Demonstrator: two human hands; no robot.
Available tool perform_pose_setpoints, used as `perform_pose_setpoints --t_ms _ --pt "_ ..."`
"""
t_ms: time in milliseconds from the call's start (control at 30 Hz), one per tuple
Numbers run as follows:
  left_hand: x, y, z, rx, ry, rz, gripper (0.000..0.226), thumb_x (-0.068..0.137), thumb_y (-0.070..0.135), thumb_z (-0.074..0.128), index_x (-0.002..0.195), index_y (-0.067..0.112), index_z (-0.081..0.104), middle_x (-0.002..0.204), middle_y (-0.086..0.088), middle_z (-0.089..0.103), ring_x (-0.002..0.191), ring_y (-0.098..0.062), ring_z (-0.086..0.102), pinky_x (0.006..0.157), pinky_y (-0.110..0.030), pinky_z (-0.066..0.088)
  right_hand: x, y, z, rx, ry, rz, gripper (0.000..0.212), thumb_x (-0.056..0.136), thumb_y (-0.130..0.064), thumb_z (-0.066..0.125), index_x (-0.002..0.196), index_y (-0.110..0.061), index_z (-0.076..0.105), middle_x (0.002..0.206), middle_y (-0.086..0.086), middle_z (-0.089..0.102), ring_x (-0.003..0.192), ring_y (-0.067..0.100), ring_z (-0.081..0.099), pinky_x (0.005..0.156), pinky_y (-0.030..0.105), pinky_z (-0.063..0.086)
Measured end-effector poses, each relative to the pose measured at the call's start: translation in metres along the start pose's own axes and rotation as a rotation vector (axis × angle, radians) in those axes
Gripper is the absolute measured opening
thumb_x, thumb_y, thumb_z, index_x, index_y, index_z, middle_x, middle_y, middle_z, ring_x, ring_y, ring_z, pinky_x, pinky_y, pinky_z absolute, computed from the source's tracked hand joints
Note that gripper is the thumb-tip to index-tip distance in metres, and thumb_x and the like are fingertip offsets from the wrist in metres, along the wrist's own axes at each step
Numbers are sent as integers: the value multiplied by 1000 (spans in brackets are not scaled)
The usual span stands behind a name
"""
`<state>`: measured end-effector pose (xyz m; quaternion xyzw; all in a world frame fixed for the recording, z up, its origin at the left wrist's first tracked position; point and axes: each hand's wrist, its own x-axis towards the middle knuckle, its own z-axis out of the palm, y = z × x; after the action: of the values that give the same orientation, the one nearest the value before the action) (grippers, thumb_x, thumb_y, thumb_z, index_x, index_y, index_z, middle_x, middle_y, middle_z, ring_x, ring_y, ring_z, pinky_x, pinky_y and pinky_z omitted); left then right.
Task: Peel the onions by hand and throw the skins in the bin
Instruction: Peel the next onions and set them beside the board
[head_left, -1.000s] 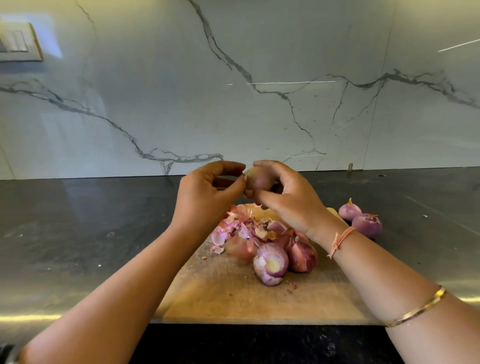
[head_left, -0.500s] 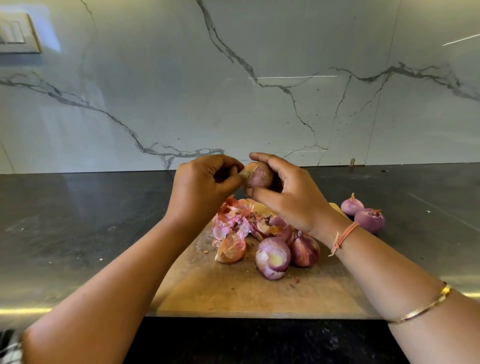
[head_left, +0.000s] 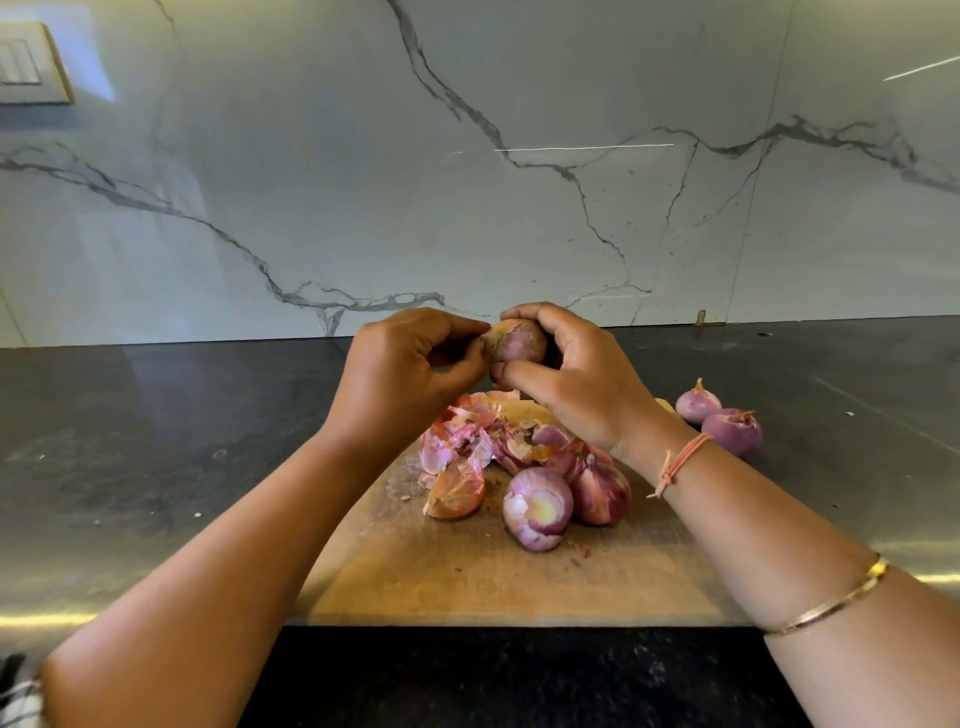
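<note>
Over the board (head_left: 467, 582) on the table (head_left: 156, 441), the right grip (head_left: 576, 379) curls round an onion (head_left: 517, 340); the left grip (head_left: 405, 374) pinches skin at its tip.

At the centre of the frame your right hand (head_left: 576, 384) is cupping a small onion (head_left: 517, 340), fingers curling over its top and thumb underneath. Your left hand (head_left: 400, 374) is pinching the small onion at its left end. Below them a wooden cutting board (head_left: 467, 577) is lying on the dark tabletop (head_left: 156, 441), carrying a pile of pink skins (head_left: 478, 436), a partly peeled onion (head_left: 537, 506) and, touching it on the right, an unpeeled onion (head_left: 600, 488). Right of centre, a smooth purple onion (head_left: 697, 402) and a second purple onion (head_left: 731, 431) are sitting together on the tabletop, just off the board. A switch plate (head_left: 28, 65) is showing in the upper left.
</note>
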<state>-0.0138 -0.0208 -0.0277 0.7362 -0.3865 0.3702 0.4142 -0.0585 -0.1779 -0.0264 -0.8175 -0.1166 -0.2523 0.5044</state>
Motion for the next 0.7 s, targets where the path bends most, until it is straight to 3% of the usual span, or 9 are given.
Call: perform_pose_setpoints --t_ms 133,267,467,700 --pt "1 -2 1 98 58 72 18 81 14 65 94 6 75 82 11 63 80 -4 60 70 -15 51 -1 -4 3 22 -25 -1 24 78 -21 71 99 -25 61 93 -2 69 89 16 66 83 35 55" --pt "1 -1 2 130 72 92 15 82 11 65 92 5 75 81 10 62 78 -2 58 68 -12 49 -1 -4 5 46 -40 -1 28 69 -34 63 96 -27 61 88 -3 69 82 15 65 76 36 53" --pt "4 -1 -2 -109 129 -244 17 87 6 64 91 22 68 74 16 65 68 6 63 66 -7 49 -2 -5 2 33 -75 -12 40 70 -32 55 108 -23 57 88 -9 63 79 4 59 72 19 48" --pt "-2 4 4 -186 27 -345 15 87 12 65 89 26 68 74 12 68 66 2 65 64 -11 51 1 1 -1 -26 -36 -10 42 85 -14 65 126 -19 53 102 -5 63 92 9 61 82 22 50"
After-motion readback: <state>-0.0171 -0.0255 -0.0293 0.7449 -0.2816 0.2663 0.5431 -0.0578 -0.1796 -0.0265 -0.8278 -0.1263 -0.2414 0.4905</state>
